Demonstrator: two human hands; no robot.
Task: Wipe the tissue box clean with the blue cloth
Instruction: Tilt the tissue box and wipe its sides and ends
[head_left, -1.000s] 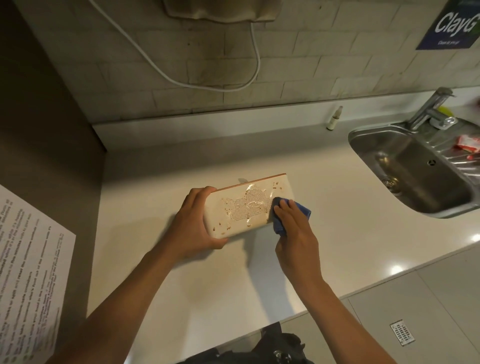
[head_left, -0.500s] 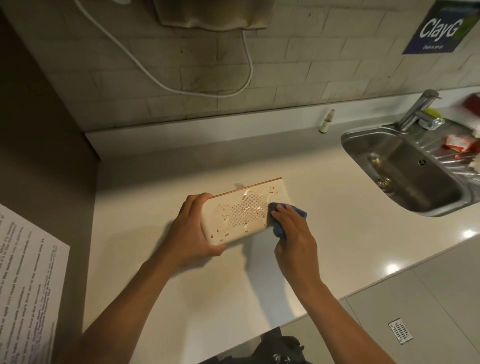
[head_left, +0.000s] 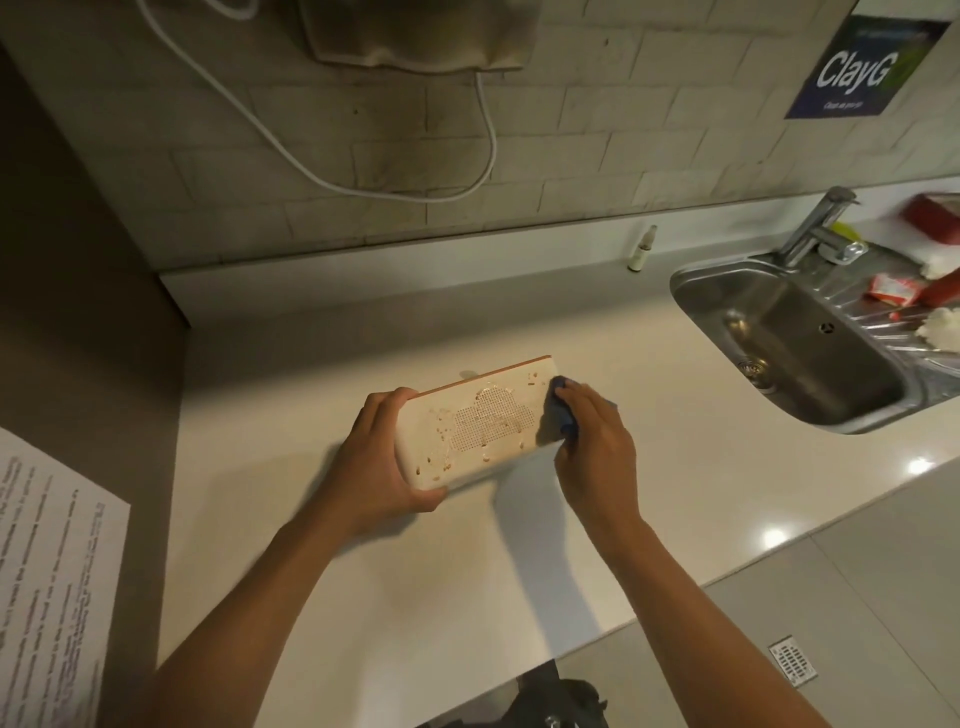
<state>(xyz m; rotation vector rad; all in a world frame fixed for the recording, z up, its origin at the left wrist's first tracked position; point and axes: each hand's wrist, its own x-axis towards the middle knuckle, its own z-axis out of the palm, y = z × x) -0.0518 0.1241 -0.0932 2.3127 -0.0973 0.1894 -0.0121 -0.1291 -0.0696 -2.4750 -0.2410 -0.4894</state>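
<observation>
A cream tissue box with a perforated cloud pattern and brown specks stands tilted on its long edge on the white counter. My left hand grips its left end, fingers over the top and thumb under the near corner. My right hand holds a folded blue cloth and presses it against the box's right end. Most of the cloth is hidden under my fingers.
A steel sink with a tap lies at the right, with red packets on its drainer. A small bottle stands by the back ledge. A white cable hangs on the tiled wall. A printed sheet hangs at left.
My right hand and the cloth have shifted slightly up along the box's right end. My left hand keeps its grip. The camera has tilted a little.
</observation>
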